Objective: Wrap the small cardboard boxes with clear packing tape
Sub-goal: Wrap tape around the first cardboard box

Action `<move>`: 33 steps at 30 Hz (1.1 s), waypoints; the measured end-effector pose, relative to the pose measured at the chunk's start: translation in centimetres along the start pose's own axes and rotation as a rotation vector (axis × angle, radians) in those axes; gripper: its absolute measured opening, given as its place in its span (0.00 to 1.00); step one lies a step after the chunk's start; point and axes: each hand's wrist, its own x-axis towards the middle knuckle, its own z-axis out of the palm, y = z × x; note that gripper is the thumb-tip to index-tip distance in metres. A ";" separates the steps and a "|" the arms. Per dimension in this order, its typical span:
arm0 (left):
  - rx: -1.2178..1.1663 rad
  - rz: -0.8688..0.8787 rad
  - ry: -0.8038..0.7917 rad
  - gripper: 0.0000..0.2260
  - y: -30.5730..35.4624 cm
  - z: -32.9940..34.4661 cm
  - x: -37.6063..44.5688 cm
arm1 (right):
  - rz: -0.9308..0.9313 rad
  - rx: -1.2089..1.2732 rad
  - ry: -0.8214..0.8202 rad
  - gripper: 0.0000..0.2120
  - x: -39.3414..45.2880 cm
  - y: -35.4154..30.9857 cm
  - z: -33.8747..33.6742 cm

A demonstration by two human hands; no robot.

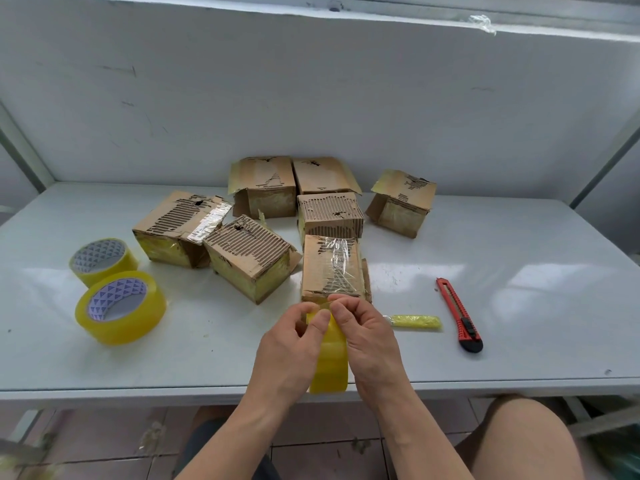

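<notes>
Boxes crowd table centre-back; tape rolls left; cutter right; far right open.

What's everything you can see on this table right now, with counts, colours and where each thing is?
Cardboard boxes: seven, brown, torn, clustered mid-table.
Spare tape rolls: two, yellowish clear, lying flat, table's left.
Held tape roll: one, yellowish, on edge between the hands.
Utility knife: one, red and black, table's right.
Tape wad: one, yellow, beside the knife.
Table: white.
Left hand: grips the roll.
Right hand: pinches the roll's top, by the nearest box.
</notes>
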 end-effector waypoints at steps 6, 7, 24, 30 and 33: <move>0.089 0.076 0.112 0.06 0.9 -1.4 -0.7 | -0.086 0.002 -0.008 0.04 0.2 -0.8 0.7; 0.186 0.099 0.136 0.08 1.2 -1.8 -0.5 | -0.117 -0.021 0.019 0.05 0.5 -1.0 0.8; 0.260 0.283 0.197 0.16 2.1 -0.6 8.2 | -0.009 -0.956 0.286 0.24 8.7 -3.2 1.9; 0.246 0.076 -0.022 0.21 4.2 1.8 14.9 | -0.018 -1.135 0.244 0.26 9.1 -2.8 1.8; 0.428 0.091 -0.024 0.16 4.1 2.9 16.5 | -0.007 -1.145 0.246 0.26 9.3 -2.8 1.5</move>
